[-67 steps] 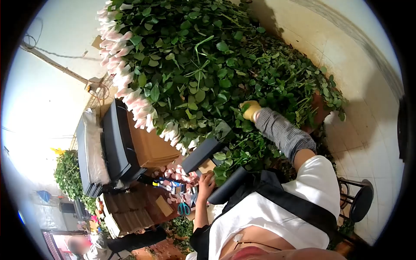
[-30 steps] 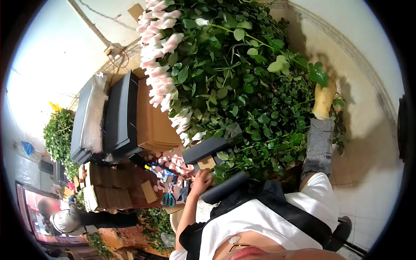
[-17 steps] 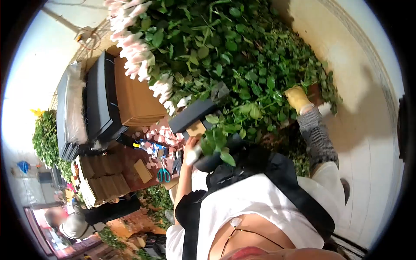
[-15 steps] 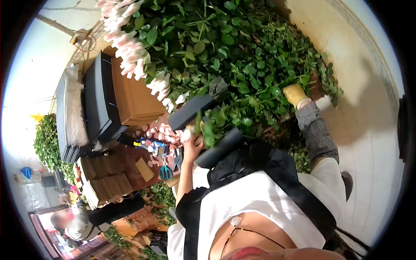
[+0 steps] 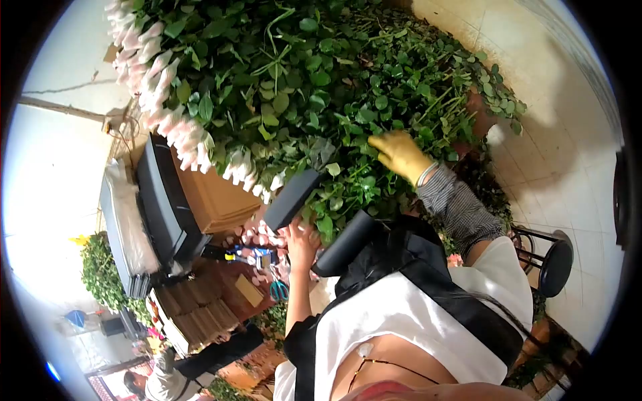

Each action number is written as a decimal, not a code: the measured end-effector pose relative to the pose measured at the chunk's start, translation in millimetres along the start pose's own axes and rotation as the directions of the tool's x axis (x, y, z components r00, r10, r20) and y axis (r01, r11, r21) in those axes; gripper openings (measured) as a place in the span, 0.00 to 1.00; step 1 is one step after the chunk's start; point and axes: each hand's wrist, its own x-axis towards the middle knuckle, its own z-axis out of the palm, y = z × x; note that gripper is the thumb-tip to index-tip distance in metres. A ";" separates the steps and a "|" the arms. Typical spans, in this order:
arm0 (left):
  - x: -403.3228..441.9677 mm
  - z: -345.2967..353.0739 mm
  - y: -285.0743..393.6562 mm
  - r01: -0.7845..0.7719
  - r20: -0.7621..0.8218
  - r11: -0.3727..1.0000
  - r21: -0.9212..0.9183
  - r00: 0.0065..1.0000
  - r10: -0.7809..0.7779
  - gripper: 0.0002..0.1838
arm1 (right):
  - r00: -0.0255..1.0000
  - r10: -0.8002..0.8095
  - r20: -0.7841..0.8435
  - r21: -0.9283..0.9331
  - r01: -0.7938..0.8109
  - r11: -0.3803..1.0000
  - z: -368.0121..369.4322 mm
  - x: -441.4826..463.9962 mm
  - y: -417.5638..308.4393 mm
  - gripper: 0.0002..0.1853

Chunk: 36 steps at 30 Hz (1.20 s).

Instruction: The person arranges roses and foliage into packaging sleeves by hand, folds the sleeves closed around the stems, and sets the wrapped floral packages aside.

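My left hand (image 5: 302, 246), bare, is between two black padded blocks, the upper block (image 5: 292, 199) and the lower block (image 5: 345, 243). Its fingers are curled at the end of a leafy bunch of stems (image 5: 328, 217); whatever they hold is hidden. My right hand (image 5: 402, 158) wears a yellow glove and hovers over the leaves, its fingers stretched to the left and nothing visible in them. A big pile of leafy flower stems (image 5: 281, 100) fills the area ahead, its pale pink sleeved heads (image 5: 184, 137) lined up along the left side.
Blue-handled scissors (image 5: 279, 291) lie left of my body, near scattered pink petals (image 5: 257, 234). Stacked cardboard (image 5: 214, 197) and dark sheets (image 5: 164, 194) stand farther left. A black stool (image 5: 556, 267) is on the right. Another person (image 5: 164, 381) is at the lower left.
My gloved right hand has moved left across the leaves, away from the stem ends. My left hand stays between the black blocks, shifted slightly. The whole view has turned a little.
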 end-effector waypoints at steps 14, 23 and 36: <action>-10.0 -1.2 3.4 0.125 0.047 0.980 -0.156 0.992 -0.119 0.36 | 0.904 -0.021 0.428 0.349 -0.144 0.926 9.1 23.7 52.2 0.25; -14.7 14.4 -5.5 0.163 0.021 0.951 -0.262 0.986 -0.164 0.36 | 0.814 -0.326 -0.480 0.551 0.569 0.610 -102.8 181.9 -39.5 0.23; -17.8 18.3 -7.0 0.232 0.035 0.923 -0.308 0.972 -0.232 0.35 | 0.832 -0.196 -0.519 -0.157 0.133 0.979 -142.0 432.2 -71.7 0.29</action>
